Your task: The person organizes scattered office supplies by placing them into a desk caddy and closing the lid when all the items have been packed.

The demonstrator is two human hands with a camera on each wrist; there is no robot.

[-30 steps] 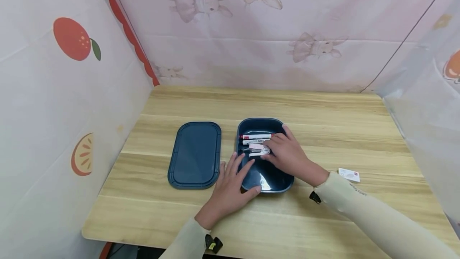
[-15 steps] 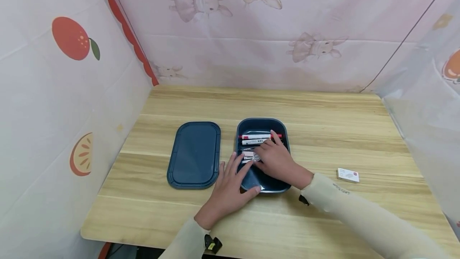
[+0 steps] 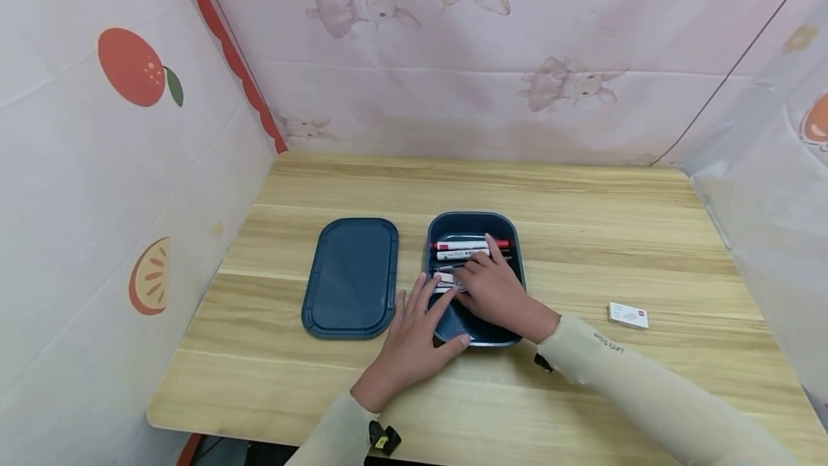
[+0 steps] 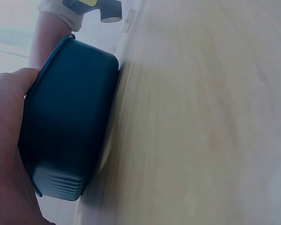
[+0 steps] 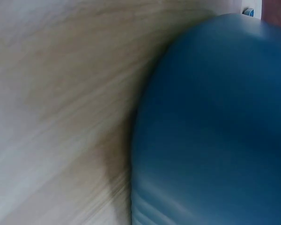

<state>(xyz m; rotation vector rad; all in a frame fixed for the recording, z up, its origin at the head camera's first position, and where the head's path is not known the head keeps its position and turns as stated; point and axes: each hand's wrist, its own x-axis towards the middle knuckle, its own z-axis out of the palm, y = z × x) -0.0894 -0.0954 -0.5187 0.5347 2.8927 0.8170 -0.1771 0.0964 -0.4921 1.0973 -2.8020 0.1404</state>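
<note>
A dark blue box point(image 3: 472, 224) stands uncovered in the middle of the table. My left hand point(image 3: 414, 340) rests over its near left rim with the fingers spread; the left wrist view shows the thumb point(image 4: 23, 79) at the rim. My right hand point(image 3: 498, 297) reaches into the box, and its fingertips grip a small pink-and-white stapler point(image 3: 443, 279), partly hidden by the fingers. Just beyond lie a red-capped marker point(image 3: 461, 245), a second white marker point(image 3: 461, 255) and a thin dark pen point(image 3: 449, 267), side by side. The right wrist view shows mostly the box's outer wall point(image 5: 210, 122).
A matching blue lid point(image 3: 351, 279) lies flat on the table to the left of the box. Off to the right is a small white carton point(image 3: 627, 315) with a red mark. Printed cloth walls point(image 3: 414, 113) enclose the table point(image 3: 569, 214) on the back and sides.
My right hand has moved left and slightly nearer inside the box, bringing the stapler down beside the pen. The left hand stays in place.
</note>
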